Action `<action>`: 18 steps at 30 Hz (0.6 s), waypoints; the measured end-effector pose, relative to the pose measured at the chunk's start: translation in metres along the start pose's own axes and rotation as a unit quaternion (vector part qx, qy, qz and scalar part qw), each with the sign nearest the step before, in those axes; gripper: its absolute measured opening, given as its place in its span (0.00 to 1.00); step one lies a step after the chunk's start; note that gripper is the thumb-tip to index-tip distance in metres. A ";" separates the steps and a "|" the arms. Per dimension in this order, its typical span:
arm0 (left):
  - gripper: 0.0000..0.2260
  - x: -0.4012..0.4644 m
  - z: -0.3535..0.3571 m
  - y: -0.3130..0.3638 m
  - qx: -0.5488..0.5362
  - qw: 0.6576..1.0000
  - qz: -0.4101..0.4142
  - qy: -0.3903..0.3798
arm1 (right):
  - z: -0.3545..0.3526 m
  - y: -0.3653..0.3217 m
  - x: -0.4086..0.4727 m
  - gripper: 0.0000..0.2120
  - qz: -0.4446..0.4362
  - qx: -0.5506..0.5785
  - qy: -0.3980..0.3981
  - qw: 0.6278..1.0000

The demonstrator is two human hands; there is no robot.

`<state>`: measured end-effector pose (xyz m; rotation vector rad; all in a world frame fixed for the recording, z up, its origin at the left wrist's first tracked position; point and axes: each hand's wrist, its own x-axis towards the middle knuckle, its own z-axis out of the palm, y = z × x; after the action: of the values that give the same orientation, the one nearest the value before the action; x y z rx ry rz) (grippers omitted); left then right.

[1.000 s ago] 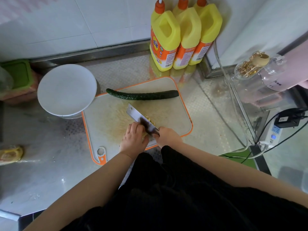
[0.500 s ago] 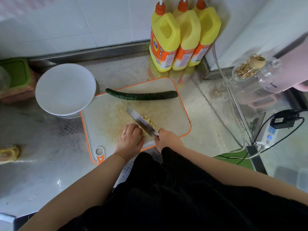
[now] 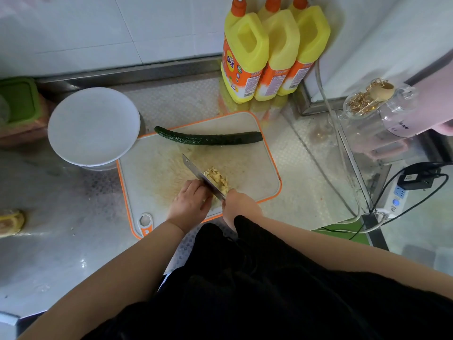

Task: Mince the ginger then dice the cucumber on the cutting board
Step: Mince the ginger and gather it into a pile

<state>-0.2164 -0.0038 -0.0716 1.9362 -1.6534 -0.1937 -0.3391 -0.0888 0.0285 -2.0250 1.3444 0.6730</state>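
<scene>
A pale, scuffed cutting board [image 3: 247,165] with an orange rim lies on a dimpled steel counter [image 3: 61,217]. The right hand [image 3: 241,206] wraps its grip around a flat steel cleaver [image 3: 199,174]. The left hand [image 3: 190,204], fingers curled, rests beside pale yellow ginger bits [image 3: 217,180]. A long, bumpy dark cucumber [image 3: 208,138] lies whole along the board's far edge.

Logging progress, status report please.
Right hand grips steel cleaver; left hand beside blade. Pale chopped ginger piled. Whole dark-green cucumber uncut, clear.
</scene>
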 end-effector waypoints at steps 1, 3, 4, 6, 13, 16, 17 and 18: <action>0.09 0.000 0.000 0.000 -0.005 1.000 -0.007 -0.004 | 0.001 -0.001 0.001 0.12 0.002 0.002 -0.001 1.000; 0.10 -0.001 0.000 0.001 -0.012 1.000 -0.018 -0.012 | 0.004 -0.003 0.003 0.14 0.001 0.008 0.000 1.000; 0.10 -0.001 0.000 0.001 -0.014 1.000 -0.019 -0.015 | 0.007 -0.003 0.003 0.14 0.000 0.011 0.002 1.000; 0.09 -0.001 0.001 0.000 -0.014 1.000 -0.014 -0.017 | 0.009 -0.001 0.005 0.12 -0.002 0.020 0.014 1.000; 0.06 -0.001 -0.001 0.003 -0.014 1.000 0.001 -0.002 | -0.001 0.018 0.014 0.20 -0.016 0.103 0.000 0.995; 0.07 -0.003 -0.001 0.001 -0.001 1.000 0.002 -0.010 | -0.003 0.020 0.012 0.16 -0.022 0.093 0.012 0.995; 0.07 -0.003 -0.002 0.000 0.003 1.000 0.003 -0.013 | -0.005 0.021 0.010 0.15 -0.025 0.089 0.018 0.996; 0.07 -0.003 -0.002 0.000 0.005 1.000 0.006 -0.014 | -0.006 0.021 0.009 0.15 -0.030 0.081 0.023 0.996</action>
<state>-0.2156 -0.0003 -0.0706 1.9392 -1.6869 -0.2081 -0.3554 -0.1051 0.0223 -1.9525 1.3135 0.4769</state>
